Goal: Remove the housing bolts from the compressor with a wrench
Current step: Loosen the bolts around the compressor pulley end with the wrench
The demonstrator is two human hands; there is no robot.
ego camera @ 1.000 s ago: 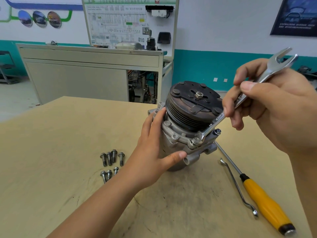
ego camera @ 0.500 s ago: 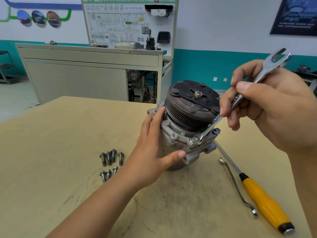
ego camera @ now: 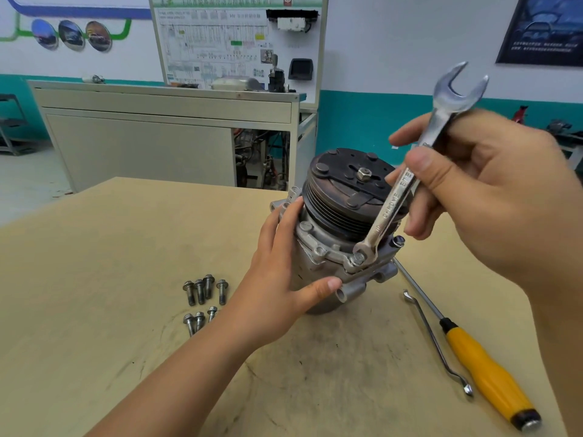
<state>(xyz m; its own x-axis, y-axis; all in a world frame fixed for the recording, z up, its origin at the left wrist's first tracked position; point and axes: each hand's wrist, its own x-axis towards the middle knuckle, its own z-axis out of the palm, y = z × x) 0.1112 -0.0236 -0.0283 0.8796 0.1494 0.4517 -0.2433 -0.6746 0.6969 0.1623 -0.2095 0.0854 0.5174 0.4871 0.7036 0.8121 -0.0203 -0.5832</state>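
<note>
Currently the compressor (ego camera: 318, 247) stands upright on the table (ego camera: 94, 279) — left hand (ego camera: 284, 279) clasps its housing. Right hand (ego camera: 492, 197) pinches the wrench (ego camera: 394, 203), ring end seated on a near flange bolt (ego camera: 358, 258). Loose bolts (ego camera: 203, 291) lie left.

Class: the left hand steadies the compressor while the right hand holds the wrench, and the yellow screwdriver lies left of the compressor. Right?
No. In the head view the yellow screwdriver lies right of the compressor; the rest holds.
</note>
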